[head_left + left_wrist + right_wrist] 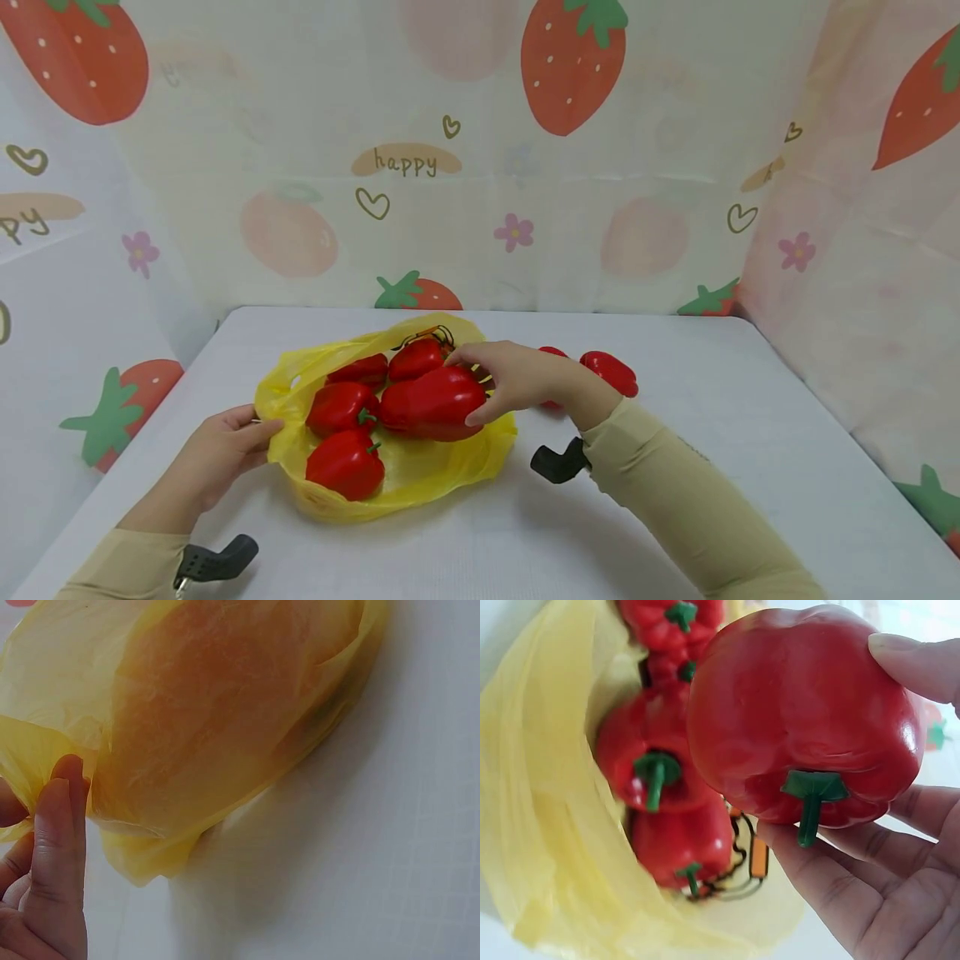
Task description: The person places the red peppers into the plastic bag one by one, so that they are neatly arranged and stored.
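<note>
A yellow plastic bag (pixel 405 492) lies with its mouth spread on the table. My left hand (pixel 228 446) pinches the bag's left edge between thumb and fingers; the left wrist view shows the thin yellow film (pixel 45 754) caught there. Over the bag's right part, my right hand (pixel 517 375) grips a red bell pepper (pixel 450 404) from its right side. Its green stem (pixel 810 806) shows in the right wrist view. Several more red bell peppers rest in the bag, among them a front one (pixel 345 467) and one just behind it (pixel 337 408).
Behind my right wrist, another red pepper (pixel 609 372) lies on the white table (pixel 712 400), with a second one (pixel 553 352) partly hidden by the hand. Cloth walls (pixel 480 192) printed with strawberries stand around the back and sides. A dark wrist mount (pixel 558 462) juts from each sleeve.
</note>
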The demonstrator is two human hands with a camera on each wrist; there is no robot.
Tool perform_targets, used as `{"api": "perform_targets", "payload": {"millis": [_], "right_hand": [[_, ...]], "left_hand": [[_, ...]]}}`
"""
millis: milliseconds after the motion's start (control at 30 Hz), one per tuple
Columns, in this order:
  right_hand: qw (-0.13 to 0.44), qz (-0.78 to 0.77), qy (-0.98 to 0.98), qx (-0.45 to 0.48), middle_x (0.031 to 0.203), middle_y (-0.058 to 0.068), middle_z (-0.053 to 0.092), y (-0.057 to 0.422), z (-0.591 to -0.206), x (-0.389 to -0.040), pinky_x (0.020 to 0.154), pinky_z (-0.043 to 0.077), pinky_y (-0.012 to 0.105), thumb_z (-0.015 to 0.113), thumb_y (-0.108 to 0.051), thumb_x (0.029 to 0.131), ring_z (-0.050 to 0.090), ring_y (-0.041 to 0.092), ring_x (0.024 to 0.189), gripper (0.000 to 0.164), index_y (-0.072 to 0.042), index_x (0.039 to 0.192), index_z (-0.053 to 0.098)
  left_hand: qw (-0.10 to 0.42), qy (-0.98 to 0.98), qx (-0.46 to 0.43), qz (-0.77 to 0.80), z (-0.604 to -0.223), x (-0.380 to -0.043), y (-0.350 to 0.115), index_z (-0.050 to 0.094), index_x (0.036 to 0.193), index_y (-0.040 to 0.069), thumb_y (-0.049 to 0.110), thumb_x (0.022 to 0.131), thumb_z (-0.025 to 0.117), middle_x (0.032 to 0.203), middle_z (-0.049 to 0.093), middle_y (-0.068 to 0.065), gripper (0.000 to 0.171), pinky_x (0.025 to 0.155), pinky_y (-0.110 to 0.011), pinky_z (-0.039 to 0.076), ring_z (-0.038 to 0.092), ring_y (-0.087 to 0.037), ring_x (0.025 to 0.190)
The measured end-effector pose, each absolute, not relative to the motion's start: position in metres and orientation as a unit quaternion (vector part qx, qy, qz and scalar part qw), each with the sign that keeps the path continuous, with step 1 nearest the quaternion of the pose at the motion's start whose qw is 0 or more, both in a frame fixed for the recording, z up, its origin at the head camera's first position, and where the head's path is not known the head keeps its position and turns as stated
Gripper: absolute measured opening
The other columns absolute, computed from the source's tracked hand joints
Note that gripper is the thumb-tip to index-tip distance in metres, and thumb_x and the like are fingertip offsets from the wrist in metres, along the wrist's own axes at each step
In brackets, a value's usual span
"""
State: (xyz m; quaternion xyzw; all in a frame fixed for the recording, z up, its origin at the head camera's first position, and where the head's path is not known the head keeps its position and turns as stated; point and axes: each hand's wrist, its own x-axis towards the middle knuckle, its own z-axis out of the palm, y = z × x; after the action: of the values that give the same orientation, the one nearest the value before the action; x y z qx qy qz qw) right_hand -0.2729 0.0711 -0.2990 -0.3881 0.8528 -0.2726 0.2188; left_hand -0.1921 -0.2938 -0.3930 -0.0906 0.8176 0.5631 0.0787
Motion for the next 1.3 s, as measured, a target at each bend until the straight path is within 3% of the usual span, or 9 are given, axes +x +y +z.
{"api": "perform_targets", "payload": {"millis": [400,1300], "right_hand": [[0.226,-0.224,0.851,-0.418,0.114,-0.008,0.052,0.042,-0.314,-0.266,0.073,0.051,0.021,0.078,-0.026,0.072,0.047,0.011,0.105,0.059,-0.023,0.122,0.047],[0.242,-0.166,0.870,-0.396,0.114,-0.008,0.051,0.026,-0.328,-0.269,0.072,0.050,0.021,0.078,-0.030,0.071,0.043,0.012,0.108,0.059,-0.024,0.122,0.049]], "left_hand": [[0.081,0.817,-0.096,0.563,-0.393,-0.191,-0.293,0.035,0.137,-0.003,0.041,0.089,0.054,0.120,0.056,-0.013,0.067,0.079,-0.027,0.052,0.060,-0.012,0.090],[0.073,0.814,-0.081,0.571,-0.393,-0.190,-0.294,0.035,0.136,-0.004,0.042,0.089,0.054,0.125,0.052,-0.017,0.069,0.081,-0.028,0.052,0.061,-0.009,0.091]]}}
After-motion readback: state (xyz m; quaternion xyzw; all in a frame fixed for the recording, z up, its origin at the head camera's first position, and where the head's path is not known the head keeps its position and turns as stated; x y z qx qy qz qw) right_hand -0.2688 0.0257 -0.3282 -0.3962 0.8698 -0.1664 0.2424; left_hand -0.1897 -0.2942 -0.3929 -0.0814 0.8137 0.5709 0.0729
